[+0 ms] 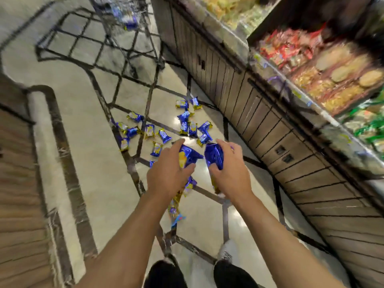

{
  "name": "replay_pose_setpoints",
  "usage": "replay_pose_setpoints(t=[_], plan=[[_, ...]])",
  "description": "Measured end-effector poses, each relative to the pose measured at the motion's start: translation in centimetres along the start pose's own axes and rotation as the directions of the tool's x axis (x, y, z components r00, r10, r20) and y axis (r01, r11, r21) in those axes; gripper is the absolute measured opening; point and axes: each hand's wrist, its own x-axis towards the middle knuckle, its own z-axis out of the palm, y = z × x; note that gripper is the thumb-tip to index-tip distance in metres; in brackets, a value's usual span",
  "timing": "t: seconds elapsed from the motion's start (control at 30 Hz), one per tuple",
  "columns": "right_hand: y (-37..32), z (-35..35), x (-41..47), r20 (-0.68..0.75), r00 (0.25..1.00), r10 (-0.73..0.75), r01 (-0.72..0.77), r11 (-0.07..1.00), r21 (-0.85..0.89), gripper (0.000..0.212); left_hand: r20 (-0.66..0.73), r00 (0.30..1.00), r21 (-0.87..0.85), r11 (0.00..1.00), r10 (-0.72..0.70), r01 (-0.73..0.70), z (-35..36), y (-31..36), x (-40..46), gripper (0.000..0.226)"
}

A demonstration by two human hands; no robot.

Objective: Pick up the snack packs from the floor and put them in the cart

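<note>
head view, blurred by motion, looked down over two bare forearms reaching forward above a pale tiled floor (87, 142) with dark inlaid lines. nearest the camera stood two feet, the right one in a white shoe (227, 251). the left hand (166, 173) was curled round a blue and yellow snack pack (188, 155), thumb below and fingers above it. the right hand (230, 173) gripped a second blue pack (215, 155), fingers wrapped over its far side. the two held packs sat just beside each other, above the floor. under the hands a few more packs (190, 185) lay on the tiles, partly hidden by the left wrist. farther out a scatter of blue and gold packs (166, 125) lay loose on the floor, near the base of a panelled shelf unit (259, 113) on the right. its shelves held red, yellow and green bagged goods (311, 75), too smeared to read. at the far end stood a wire cart (128, 23), well apart from the hands, with some blue packs (129, 19) already inside.
</note>
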Motion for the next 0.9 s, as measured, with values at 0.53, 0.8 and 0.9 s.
replay_pose_setpoints(t=[0.53,0.8,0.9], plan=[[-31.6,19.9,-1.6,0.063,0.944,-0.324,0.33,0.919,-0.215,0.05,-0.254,0.955,0.022,0.987,-0.152,0.162,-24.5,-28.0,-1.1,0.068],[-42.1,28.1,6.6,0.106,0.933,-0.345,0.361,0.884,-0.297,0.049,-0.257,0.942,0.018,0.973,-0.217,0.229,-33.0,-38.1,7.8,0.068],[-45.4,31.8,12.0,0.111,0.927,-0.359,0.376,0.885,-0.276,0.052,-0.257,0.939,0.015,0.97,-0.229,0.241,-35.6,-41.0,13.2,0.068]])
